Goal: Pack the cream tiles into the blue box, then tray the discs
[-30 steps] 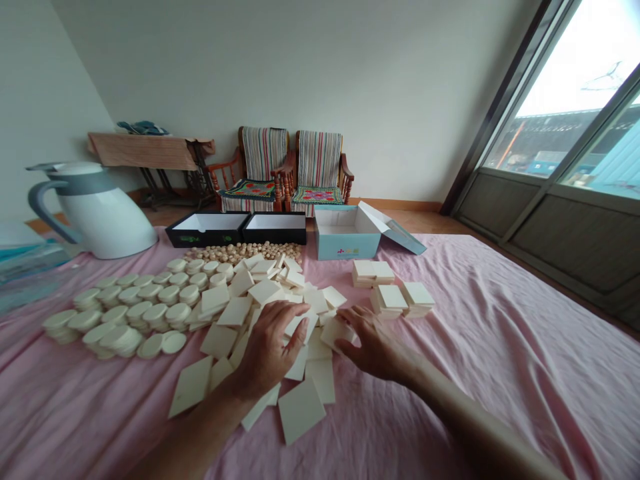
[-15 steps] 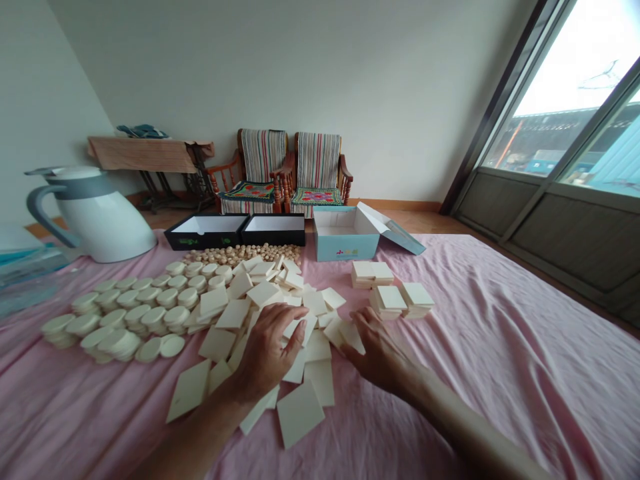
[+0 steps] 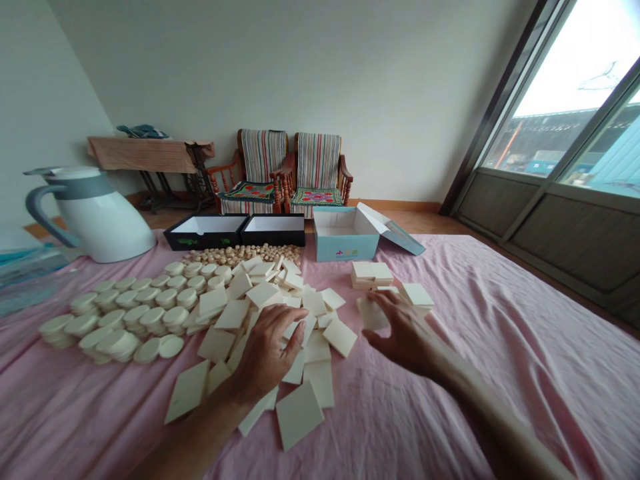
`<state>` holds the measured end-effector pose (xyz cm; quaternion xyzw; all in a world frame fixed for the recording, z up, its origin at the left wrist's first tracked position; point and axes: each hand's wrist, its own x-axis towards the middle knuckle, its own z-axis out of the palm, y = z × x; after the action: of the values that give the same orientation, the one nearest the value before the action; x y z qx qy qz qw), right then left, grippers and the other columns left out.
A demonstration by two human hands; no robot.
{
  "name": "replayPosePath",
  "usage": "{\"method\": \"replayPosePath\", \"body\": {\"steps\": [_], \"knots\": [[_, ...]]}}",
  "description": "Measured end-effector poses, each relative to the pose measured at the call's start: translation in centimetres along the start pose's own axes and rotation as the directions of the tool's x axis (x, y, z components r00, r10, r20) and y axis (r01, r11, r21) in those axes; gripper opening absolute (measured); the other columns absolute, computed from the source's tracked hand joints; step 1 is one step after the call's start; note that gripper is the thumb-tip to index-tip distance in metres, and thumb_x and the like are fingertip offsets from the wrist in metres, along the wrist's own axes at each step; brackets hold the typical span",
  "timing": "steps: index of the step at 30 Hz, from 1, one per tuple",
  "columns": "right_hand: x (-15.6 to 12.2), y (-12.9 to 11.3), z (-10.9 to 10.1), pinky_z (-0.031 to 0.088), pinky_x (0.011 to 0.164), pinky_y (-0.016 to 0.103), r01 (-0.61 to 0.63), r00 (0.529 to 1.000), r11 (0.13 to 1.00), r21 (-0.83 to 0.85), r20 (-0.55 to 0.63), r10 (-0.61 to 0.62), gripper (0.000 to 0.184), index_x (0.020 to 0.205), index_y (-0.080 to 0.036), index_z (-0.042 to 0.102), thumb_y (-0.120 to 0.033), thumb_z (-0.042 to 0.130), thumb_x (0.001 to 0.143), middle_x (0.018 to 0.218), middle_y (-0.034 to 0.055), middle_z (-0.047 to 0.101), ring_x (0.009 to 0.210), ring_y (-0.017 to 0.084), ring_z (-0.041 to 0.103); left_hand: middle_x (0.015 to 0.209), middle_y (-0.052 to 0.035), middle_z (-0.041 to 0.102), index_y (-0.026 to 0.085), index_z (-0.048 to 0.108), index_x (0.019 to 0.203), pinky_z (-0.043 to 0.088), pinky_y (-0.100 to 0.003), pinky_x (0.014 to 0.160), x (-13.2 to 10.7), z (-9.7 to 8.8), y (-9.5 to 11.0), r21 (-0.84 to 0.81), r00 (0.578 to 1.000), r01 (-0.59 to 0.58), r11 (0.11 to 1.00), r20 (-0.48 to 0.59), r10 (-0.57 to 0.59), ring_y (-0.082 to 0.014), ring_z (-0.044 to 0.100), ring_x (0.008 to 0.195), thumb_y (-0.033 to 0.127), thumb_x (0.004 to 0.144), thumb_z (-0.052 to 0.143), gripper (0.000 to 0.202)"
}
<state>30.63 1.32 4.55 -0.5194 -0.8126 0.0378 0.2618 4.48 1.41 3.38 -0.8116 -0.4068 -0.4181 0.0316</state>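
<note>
A loose heap of cream square tiles [image 3: 280, 313] lies on the pink cloth [image 3: 500, 347]. My left hand [image 3: 267, 357] rests palm down on the heap, fingers slightly spread over the tiles. My right hand [image 3: 400, 330] is lifted to the right of the heap and pinches one square tile [image 3: 373, 312], carried close to the small neat stacks of square tiles [image 3: 395, 283]. One single tile [image 3: 341, 337] lies between my two hands.
Stacks of round cream discs [image 3: 130, 313] fill the left side, small wooden beads [image 3: 240, 253] behind them. Two black trays [image 3: 237, 230] and an open light-blue box [image 3: 350, 240] stand at the back. A white jug [image 3: 95, 213] is far left.
My right hand picked a square tile from the heap's right edge and moved it right and up toward the neat stacks. My left hand stayed on the heap.
</note>
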Motion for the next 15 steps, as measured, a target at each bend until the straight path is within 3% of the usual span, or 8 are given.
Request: {"method": "replayPosePath", "body": {"steps": [2, 6, 10, 13, 15], "knots": [[1.2, 1.4, -1.2, 0.043, 0.087, 0.044, -0.034, 0.997, 0.994, -0.107, -0.070, 0.027, 0.047, 0.120, -0.019, 0.052, -0.029, 0.059, 0.075, 0.117, 0.0135, 0.056, 0.106, 0.030, 0.051, 0.090, -0.0049, 0.069, 0.019, 0.063, 0.096, 0.048, -0.034, 0.084, -0.1, 0.1, -0.1, -0.008, 1.000, 0.005, 1.000, 0.007, -0.005, -0.0191, 0.062, 0.089, 0.018, 0.086, 0.050, 0.016], [3.0, 3.8, -2.6, 0.041, 0.082, 0.042, -0.115, 0.991, 0.953, -0.281, 0.033, 0.130, 0.042, 0.109, -0.014, 0.059, -0.034, 0.062, 0.072, 0.103, 0.0142, 0.062, 0.096, 0.029, 0.052, 0.091, -0.0051, 0.068, 0.019, 0.062, 0.096, 0.048, -0.034, 0.084, -0.3, 0.3, -0.3, -0.004, 1.000, 0.005, 1.000, 0.017, -0.005, -0.0195, 0.061, 0.090, 0.018, 0.086, 0.051, 0.015], [3.3, 4.8, -2.4, 0.039, 0.080, 0.041, -0.127, 0.980, 0.940, -0.316, 0.106, 0.168, 0.043, 0.109, -0.015, 0.060, -0.040, 0.061, 0.074, 0.105, 0.0142, 0.063, 0.096, 0.029, 0.053, 0.089, -0.0048, 0.068, 0.019, 0.061, 0.095, 0.047, -0.034, 0.084, -0.3, 0.2, -0.2, -0.005, 1.000, -0.011, 1.000, 0.010, 0.011, -0.0193, 0.061, 0.089, 0.017, 0.086, 0.051, 0.014], [2.9, 5.4, -2.2, 0.039, 0.081, 0.040, -0.141, 0.987, 0.945, -0.294, 0.029, 0.157, 0.049, 0.116, -0.014, 0.056, -0.044, 0.058, 0.077, 0.110, 0.0140, 0.063, 0.098, 0.029, 0.053, 0.089, -0.0047, 0.068, 0.018, 0.061, 0.095, 0.047, -0.034, 0.084, -0.2, 0.1, -0.1, -0.005, 1.000, -0.009, 1.000, 0.012, 0.009, -0.0192, 0.061, 0.088, 0.016, 0.086, 0.051, 0.014], [2.6, 5.8, -2.3, 0.040, 0.080, 0.039, -0.179, 0.984, 0.946, -0.270, -0.048, 0.172, 0.042, 0.115, -0.014, 0.056, -0.038, 0.053, 0.081, 0.106, 0.0115, 0.065, 0.095, 0.028, 0.055, 0.089, -0.0048, 0.068, 0.018, 0.061, 0.095, 0.047, -0.034, 0.084, -0.2, 0.1, -0.1, -0.008, 1.000, -0.006, 1.000, 0.015, 0.007, -0.0191, 0.061, 0.088, 0.016, 0.086, 0.051, 0.014]]}}
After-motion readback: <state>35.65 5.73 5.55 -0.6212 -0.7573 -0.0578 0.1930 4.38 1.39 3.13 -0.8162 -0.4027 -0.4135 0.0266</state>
